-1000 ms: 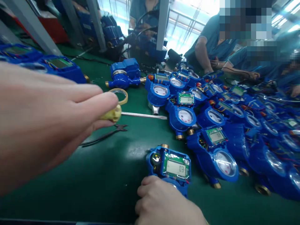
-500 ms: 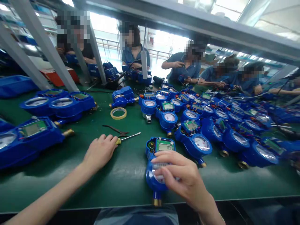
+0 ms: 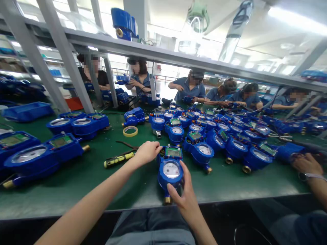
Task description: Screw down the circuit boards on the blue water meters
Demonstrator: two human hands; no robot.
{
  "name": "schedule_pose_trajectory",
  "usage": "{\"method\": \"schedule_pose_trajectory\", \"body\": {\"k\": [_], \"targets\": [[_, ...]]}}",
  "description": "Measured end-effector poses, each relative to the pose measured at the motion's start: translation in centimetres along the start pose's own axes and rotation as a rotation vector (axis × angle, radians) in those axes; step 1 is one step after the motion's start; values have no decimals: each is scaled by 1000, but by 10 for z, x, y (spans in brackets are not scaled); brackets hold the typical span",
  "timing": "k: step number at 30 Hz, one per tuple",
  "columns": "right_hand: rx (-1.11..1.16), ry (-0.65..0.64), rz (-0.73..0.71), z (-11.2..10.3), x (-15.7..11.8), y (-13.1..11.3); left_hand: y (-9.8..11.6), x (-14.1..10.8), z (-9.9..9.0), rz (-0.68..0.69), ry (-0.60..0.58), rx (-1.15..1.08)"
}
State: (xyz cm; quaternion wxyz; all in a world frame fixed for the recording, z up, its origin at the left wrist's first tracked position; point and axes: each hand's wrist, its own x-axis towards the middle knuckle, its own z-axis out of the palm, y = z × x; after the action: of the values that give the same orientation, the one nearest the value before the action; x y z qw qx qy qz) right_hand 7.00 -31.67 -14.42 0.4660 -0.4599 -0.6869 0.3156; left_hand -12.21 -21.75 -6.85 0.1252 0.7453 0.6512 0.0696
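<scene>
Meter (image 3: 171,170) lies face up on the table (image 3: 139,190), near the front edge, right of the screwdriver (image 3: 119,159). My right hand (image 3: 186,192) is half open, thumb and forefinger against its dial housing; my left hand (image 3: 146,154) curls at its upper left corner, grip indeterminable

Blue meters (image 3: 171,169): dozens, overlapping; I can't fix a total
Tape rolls (image 3: 130,131): 1
Pliers (image 3: 134,148): 1 pair
Yellow-handled tools (image 3: 119,160): 1
Blue trays (image 3: 27,111): 1
People opposite (image 3: 187,89): I count 6
</scene>
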Motion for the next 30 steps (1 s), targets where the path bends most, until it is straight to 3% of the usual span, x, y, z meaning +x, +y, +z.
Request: {"method": "schedule_pose_trajectory", "body": {"k": [3,7,12,17,25,30], "targets": [[34,20,-26,13,-1,11,4,-5,1,-34,29,-6],[140,-11,-58,11,17,36,5,-23,1,-108,135,5],[363,-303,-118,-7,57,58,-1,-45,6,-177,247,31],[475,-559,-9,-28,79,56,-3,-54,12,-182,318,-15],[609,-715,89,-37,109,57,-13,-64,23,-121,385,-175],[666,-811,118,-32,127,67,-42,-72,23,-53,372,-284]]}}
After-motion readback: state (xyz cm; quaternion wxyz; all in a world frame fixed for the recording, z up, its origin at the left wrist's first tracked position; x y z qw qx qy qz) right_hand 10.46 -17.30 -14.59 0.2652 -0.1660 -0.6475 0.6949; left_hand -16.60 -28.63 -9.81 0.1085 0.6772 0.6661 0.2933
